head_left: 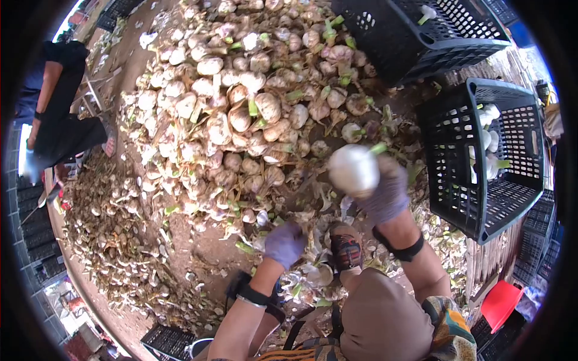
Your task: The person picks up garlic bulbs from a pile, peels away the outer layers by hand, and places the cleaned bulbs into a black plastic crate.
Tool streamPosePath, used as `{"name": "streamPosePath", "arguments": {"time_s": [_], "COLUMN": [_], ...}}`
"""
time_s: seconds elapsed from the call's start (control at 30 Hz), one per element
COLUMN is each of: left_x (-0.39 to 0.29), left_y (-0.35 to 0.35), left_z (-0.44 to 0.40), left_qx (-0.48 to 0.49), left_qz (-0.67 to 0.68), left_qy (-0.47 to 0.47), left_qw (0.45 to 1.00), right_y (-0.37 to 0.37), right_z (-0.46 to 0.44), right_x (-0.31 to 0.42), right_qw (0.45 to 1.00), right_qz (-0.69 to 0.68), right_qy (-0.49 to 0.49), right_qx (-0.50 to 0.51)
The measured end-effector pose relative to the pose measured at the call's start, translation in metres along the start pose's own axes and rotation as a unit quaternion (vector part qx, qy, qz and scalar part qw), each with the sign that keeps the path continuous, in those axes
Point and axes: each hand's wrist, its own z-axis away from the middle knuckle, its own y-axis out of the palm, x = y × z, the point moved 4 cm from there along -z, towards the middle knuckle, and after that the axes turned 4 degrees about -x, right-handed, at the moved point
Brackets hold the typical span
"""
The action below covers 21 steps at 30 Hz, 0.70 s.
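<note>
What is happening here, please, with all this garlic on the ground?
A person is handling garlic. The gloved right hand holds up a white bulb with a short green stem. The left hand, also gloved, is low near loose peelings; I cannot tell whether it holds anything. A large garlic pile lies in front, and a black crate on the right contains a few white bulbs. Another person is at the left of the view.
</note>
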Motion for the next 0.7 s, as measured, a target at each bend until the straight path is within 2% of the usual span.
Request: {"name": "streamPosePath", "arguments": {"time_s": [0.03, 0.07, 0.1, 0.13, 0.2, 0.23, 0.27, 0.3, 0.33, 0.37, 0.4, 0.43, 0.47, 0.5, 0.53, 0.57, 0.6, 0.63, 0.67, 0.7], "left_x": [0.009, 0.013, 0.012, 0.009, 0.005, -0.003, -0.011, -0.013, -0.012, -0.018, -0.023, -0.019, -0.021, -0.026, -0.032, -0.036, -0.041, -0.05, -0.058, -0.056], "left_y": [0.022, 0.037, 0.046, 0.047, 0.052, 0.045, 0.033, 0.025, 0.022, 0.009, -0.008, -0.013, -0.021, -0.027, -0.033, -0.038, -0.044, -0.051, -0.055, -0.05], "left_z": [0.01, 0.027, 0.037, 0.035, 0.047, 0.045, 0.037, 0.031, 0.029, 0.021, 0.016, 0.01, 0.002, -0.005, -0.009, -0.013, -0.02, -0.029, -0.032, -0.035], "left_qx": [-0.018, 0.081, 0.176, 0.173, 0.399, 0.396, 0.355, 0.316, 0.317, 0.179, 0.036, 0.045, 0.05, 0.047, 0.025, 0.002, -0.001, 0.012, 0.025, -0.008], "left_qz": [-0.154, -0.179, -0.202, -0.201, -0.206, -0.204, -0.207, -0.211, -0.214, -0.123, -0.027, 0.085, 0.198, 0.198, 0.35, 0.493, 0.494, 0.535, 0.572, 0.577], "left_qy": [0.133, 0.138, 0.14, 0.143, 0.08, 0.082, 0.056, 0.029, 0.029, 0.064, 0.097, 0.024, -0.05, -0.051, -0.049, -0.047, -0.05, 0.009, 0.068, 0.074], "left_qw": [0.979, 0.971, 0.953, 0.954, 0.89, 0.891, 0.91, 0.924, 0.924, 0.974, 0.994, 0.995, 0.978, 0.978, 0.935, 0.869, 0.868, 0.845, 0.817, 0.813], "right_y": [-0.016, -0.032, -0.044, -0.055, -0.065, -0.062, -0.053, -0.048, -0.043, -0.037, -0.033, -0.031, -0.027, -0.021, -0.011, -0.008, 0.001, 0.01, 0.015, 0.023], "right_z": [-0.013, -0.023, -0.032, -0.04, -0.052, -0.07, -0.087, -0.092, -0.095, -0.099, -0.1, -0.101, -0.093, -0.08, -0.065, -0.054, -0.042, -0.031, -0.024, -0.018], "right_x": [-0.002, -0.009, -0.004, 0.008, 0.029, -0.001, -0.037, -0.051, -0.062, -0.067, -0.072, -0.076, -0.064, -0.049, -0.04, -0.034, -0.029, -0.025, -0.024, -0.023], "right_qw": [0.974, 0.897, 0.898, 0.915, 0.923, 0.987, 0.967, 0.968, 0.957, 0.945, 0.929, 0.912, 0.912, 0.985, 0.996, 0.996, 0.981, 0.952, 0.951, 0.943], "right_qz": [-0.182, -0.355, -0.352, -0.365, -0.379, -0.109, 0.169, 0.168, 0.217, 0.266, 0.314, 0.362, 0.361, 0.158, -0.054, -0.054, -0.144, -0.233, -0.234, -0.253], "right_qy": [-0.026, -0.052, -0.055, -0.057, -0.056, -0.106, -0.145, -0.144, -0.147, -0.149, -0.15, -0.15, -0.151, -0.043, 0.07, 0.071, 0.08, 0.088, 0.09, 0.093], "right_qx": [-0.134, -0.259, -0.259, -0.162, 0.036, -0.044, -0.121, -0.122, -0.123, -0.123, -0.123, -0.123, -0.123, -0.054, 0.02, 0.024, 0.103, 0.181, 0.183, 0.196]}}
